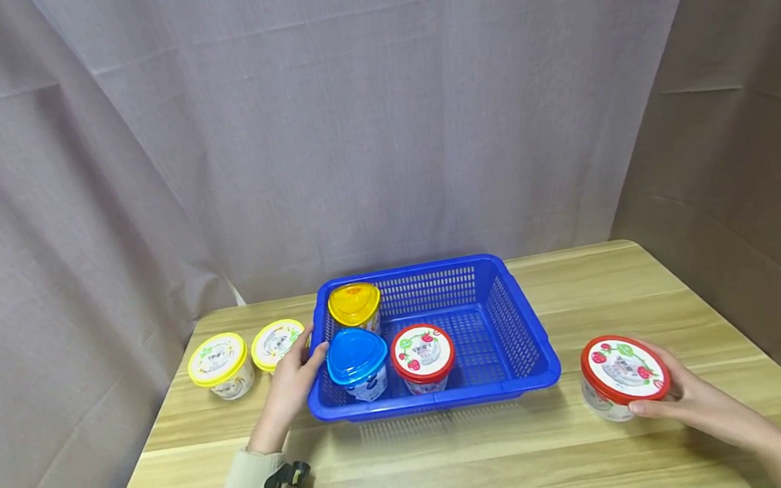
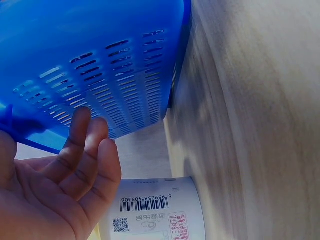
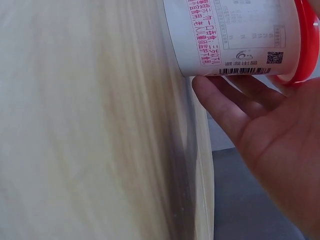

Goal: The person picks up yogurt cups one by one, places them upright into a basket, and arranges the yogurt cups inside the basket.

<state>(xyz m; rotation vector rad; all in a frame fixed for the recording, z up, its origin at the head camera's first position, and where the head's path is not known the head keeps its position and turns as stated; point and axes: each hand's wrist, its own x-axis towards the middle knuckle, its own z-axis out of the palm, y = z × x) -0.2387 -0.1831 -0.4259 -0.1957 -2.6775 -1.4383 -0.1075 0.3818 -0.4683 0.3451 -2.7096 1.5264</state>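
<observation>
A blue plastic basket (image 1: 439, 399) stands on the wooden table. My left hand (image 1: 295, 375) holds its left rim, thumb over the edge and the other fingers (image 2: 80, 130) along the slotted outer wall. To the right of the basket, my right hand (image 1: 675, 389) grips a round red-lidded tub (image 1: 625, 371), thumb at the near side of the lid. In the right wrist view its fingers (image 3: 222, 102) lie against the printed side of that tub (image 3: 230, 35), close over the table. Another red-lidded tub (image 1: 422, 353) sits inside the basket.
Also in the basket are a blue-lidded tub (image 1: 357, 359) and a yellow-lidded tub (image 1: 355, 305), at its left end. Two round tubs with yellow-rimmed lids, an outer tub (image 1: 220, 363) and an inner tub (image 1: 277, 343), stand left of the basket. A grey curtain (image 1: 387, 120) hangs behind the table.
</observation>
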